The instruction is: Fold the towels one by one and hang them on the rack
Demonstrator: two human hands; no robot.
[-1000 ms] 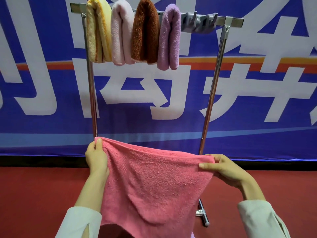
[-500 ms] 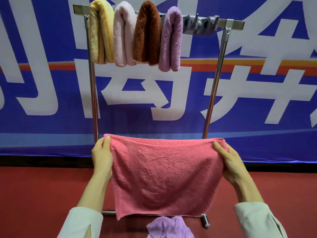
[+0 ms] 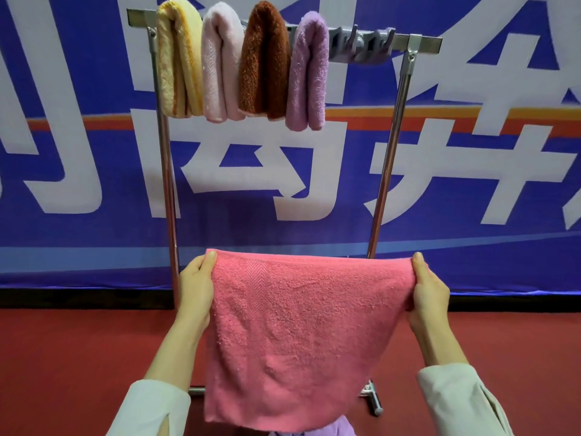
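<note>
**A:** How far along is it?

**B:** Four towels already hang folded over the top bar of the rack (image 3: 427, 45), packed side by side at its left end: a yellow towel (image 3: 179, 58), a pale pink towel (image 3: 220, 64), a brown towel (image 3: 265, 58) and a lilac towel (image 3: 308, 73); the right stretch of the bar, by the grey hooks (image 3: 361, 45), is bare.

**A:** And the one in hand?

**B:** The pink towel (image 3: 298, 325) is in the air in front of the rack's lower half, spread wide; the left hand (image 3: 196, 287) pinches its upper left corner, thumb on the near face; the right hand (image 3: 429, 291) pinches the upper right corner the same way; the cloth hangs from that stretched top edge.

**A:** Folded yet?

**B:** I cannot tell how many layers it has; it is far wider than the hung ones, so I judge that folding remains, then hanging.

**A:** Anything after that?

**B:** A purple cloth (image 3: 330, 427) peeks out below the pink towel's bottom edge, likely another towel waiting; whether more lie there is hidden.
</note>
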